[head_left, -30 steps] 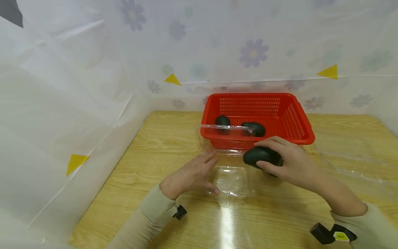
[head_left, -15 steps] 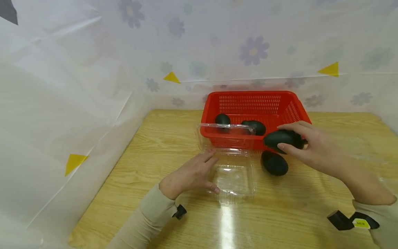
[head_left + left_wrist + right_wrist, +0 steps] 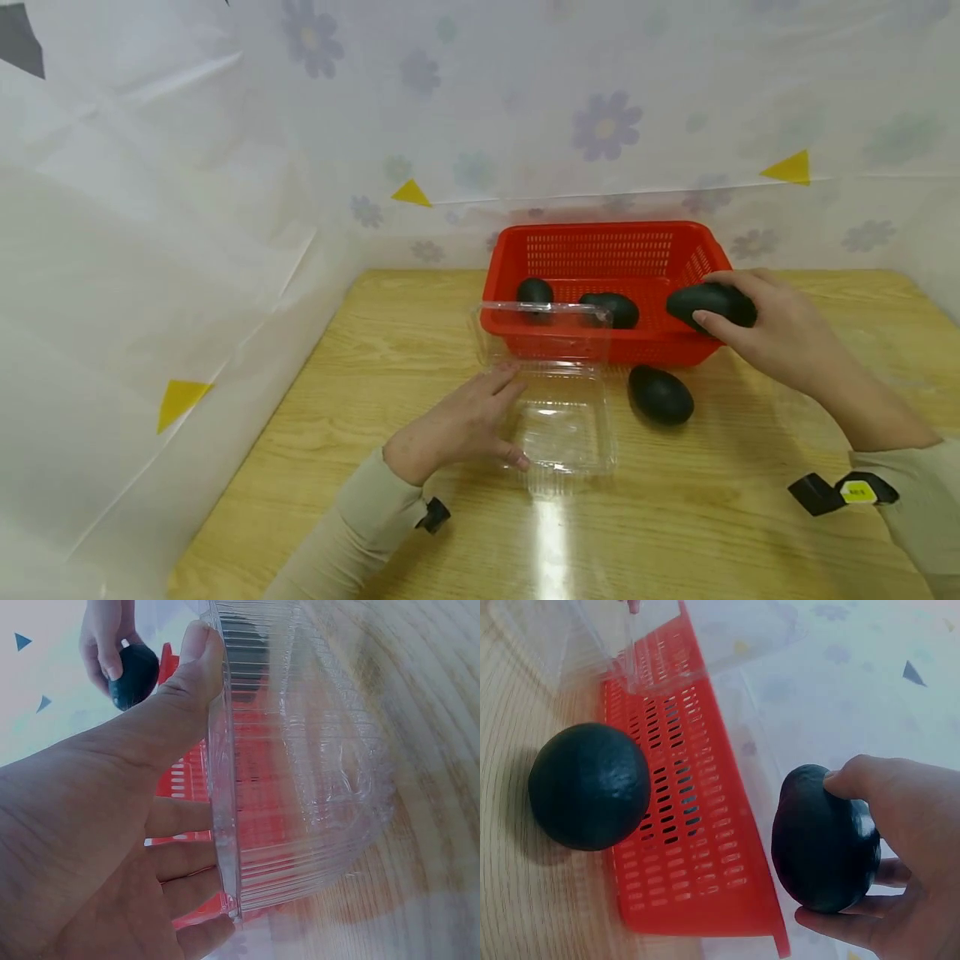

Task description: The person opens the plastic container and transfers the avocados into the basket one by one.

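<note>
My right hand (image 3: 783,333) grips a dark green avocado (image 3: 711,307) over the front right rim of the red basket (image 3: 607,350). In the right wrist view this avocado (image 3: 821,840) sits between thumb and fingers. Another avocado (image 3: 660,396) lies on the table before the basket. A clear plastic clamshell box (image 3: 558,467) stands with its lid (image 3: 547,333) raised against the basket. My left hand (image 3: 461,429) touches the box's left rim with fingers extended, as the left wrist view shows along the rim (image 3: 223,787).
Inside the basket are a left avocado (image 3: 535,292) and a dark avocado shape (image 3: 615,310) nearer the middle, partly behind the clear lid. More clear plastic (image 3: 885,367) lies on the table at the right. A flowered sheet (image 3: 607,125) hangs behind the table.
My right hand has carried its avocado from beside the clear box to the right and back, over the basket rim. The avocado on the table has come into sight. My left hand stays put.
</note>
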### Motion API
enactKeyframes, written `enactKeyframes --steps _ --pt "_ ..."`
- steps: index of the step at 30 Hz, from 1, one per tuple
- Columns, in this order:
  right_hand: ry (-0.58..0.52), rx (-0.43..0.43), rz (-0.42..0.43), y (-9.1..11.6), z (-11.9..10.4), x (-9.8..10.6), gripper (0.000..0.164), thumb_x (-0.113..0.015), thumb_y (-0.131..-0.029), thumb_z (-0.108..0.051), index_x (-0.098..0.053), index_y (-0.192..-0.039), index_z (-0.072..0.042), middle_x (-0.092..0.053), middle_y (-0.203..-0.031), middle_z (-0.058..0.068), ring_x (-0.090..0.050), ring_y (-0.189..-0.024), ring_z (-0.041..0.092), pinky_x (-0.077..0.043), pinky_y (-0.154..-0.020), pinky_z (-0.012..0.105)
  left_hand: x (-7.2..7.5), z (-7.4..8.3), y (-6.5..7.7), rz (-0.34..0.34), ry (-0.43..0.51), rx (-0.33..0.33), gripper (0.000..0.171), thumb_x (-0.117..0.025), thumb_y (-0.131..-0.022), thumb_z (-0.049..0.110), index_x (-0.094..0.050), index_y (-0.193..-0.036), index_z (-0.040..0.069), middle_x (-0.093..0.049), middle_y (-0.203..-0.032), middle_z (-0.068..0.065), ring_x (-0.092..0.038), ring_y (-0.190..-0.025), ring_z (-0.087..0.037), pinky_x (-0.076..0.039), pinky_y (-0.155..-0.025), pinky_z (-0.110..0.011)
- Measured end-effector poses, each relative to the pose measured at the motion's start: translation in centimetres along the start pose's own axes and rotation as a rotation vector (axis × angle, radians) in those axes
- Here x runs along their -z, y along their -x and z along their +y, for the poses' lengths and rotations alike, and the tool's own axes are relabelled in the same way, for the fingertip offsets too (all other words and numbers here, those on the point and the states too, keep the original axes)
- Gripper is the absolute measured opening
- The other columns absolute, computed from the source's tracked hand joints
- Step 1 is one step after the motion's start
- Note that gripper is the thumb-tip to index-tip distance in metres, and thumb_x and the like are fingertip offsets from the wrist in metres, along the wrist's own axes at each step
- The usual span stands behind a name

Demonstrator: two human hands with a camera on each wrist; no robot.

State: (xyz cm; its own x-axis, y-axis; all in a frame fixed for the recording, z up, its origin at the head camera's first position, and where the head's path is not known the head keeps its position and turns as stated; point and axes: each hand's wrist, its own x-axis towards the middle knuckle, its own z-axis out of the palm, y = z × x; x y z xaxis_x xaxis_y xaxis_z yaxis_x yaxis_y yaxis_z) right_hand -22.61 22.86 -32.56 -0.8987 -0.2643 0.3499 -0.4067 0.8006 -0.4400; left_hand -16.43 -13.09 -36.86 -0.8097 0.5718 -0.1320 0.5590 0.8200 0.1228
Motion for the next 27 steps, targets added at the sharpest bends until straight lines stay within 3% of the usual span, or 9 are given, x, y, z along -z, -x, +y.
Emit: enactKeyframes --steps 7,19,27 --pt "0.019 -0.001 -0.005 -1.4 1.0 -1.3 0.055 -0.061 -0.081 -0.043 -0.049 -0.123 -0.009 -0.046 -0.115 0.019 -0.047 -0.087 0.033 -0.043 -0.062 0.043 -0.1 0.0 -0.1 -0.015 0.002 0.016 0.105 -0.058 -0.061 0.068 -0.025 -0.142 0.010 -0.011 -0.151 -0.009 -0.013 -0.139 -0.023 -0.020 -0.111 -0.038" --pt "0.111 0.000 -0.143 -3.2 1.6 -3.1 0.054 -0.060 -0.080 -0.047 -0.051 -0.118 -0.010 -0.049 -0.108 0.015 -0.048 -0.087 0.029 -0.044 -0.066 0.044 -0.3 0.0 -0.1 0.008 -0.003 -0.013 0.104 -0.060 -0.061 0.066 -0.026 -0.141 0.008 -0.014 -0.150 -0.011 -0.016 -0.138 -0.025 -0.022 -0.110 -0.038" --pt "0.099 0.018 -0.299 -4.3 2.0 -3.4 0.046 -0.057 -0.084 -0.040 -0.052 -0.119 -0.010 -0.055 -0.102 0.014 -0.049 -0.084 0.025 -0.044 -0.068 0.040 -0.1 -0.2 -0.1 0.019 -0.012 -0.030 0.105 -0.057 -0.060 0.068 -0.027 -0.141 0.008 -0.014 -0.150 -0.011 -0.017 -0.138 -0.025 -0.022 -0.110 -0.038"
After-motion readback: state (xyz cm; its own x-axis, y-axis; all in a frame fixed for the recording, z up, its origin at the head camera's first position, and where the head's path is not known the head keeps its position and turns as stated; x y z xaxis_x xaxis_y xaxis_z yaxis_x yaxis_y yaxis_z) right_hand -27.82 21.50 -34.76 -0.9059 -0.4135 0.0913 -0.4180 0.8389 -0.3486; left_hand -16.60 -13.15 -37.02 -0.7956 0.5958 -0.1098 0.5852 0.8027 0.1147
